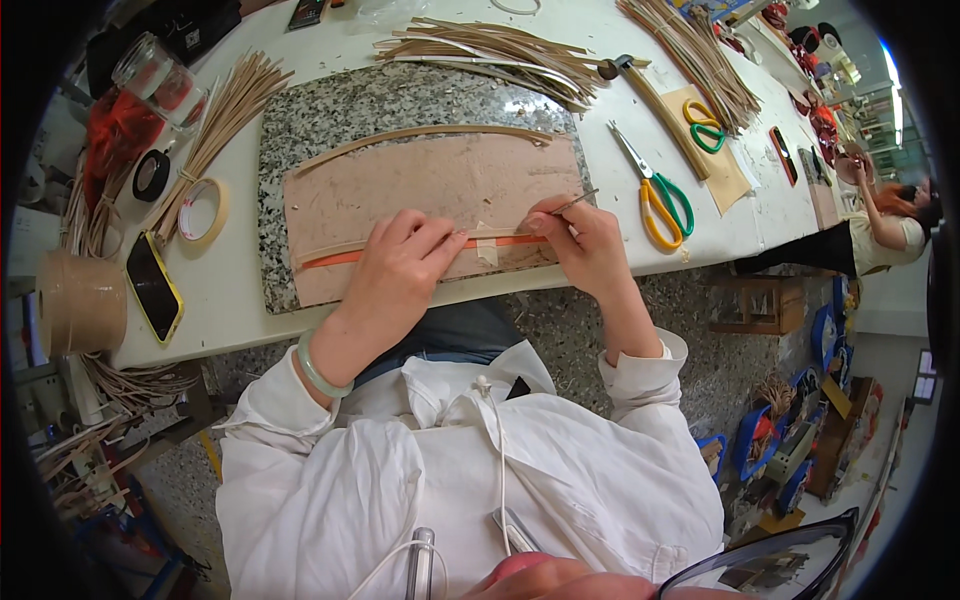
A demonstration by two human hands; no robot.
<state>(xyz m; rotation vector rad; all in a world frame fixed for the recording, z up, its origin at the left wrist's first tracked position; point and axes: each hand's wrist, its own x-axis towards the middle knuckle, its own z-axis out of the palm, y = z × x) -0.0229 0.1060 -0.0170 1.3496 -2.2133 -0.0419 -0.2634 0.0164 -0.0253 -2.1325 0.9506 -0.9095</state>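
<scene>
A pinkish-tan sheet lies on a speckled granite slab. Along its near edge run a thin tan strip and an orange strip, crossed by a piece of pale tape. My left hand pinches the tan strip left of the tape, fingertips pressed together on it. To the right of the tape, my right hand is closed around a thin dark pointed tool, which sticks out past the fingers; its other end is hidden. A second tan strip curves along the sheet's far edge.
Right of the slab lie scissors, a hammer and small snips. Bundles of tan strips flank the slab. A tape roll, a phone and a glass jar are leftward. Another person sits far right.
</scene>
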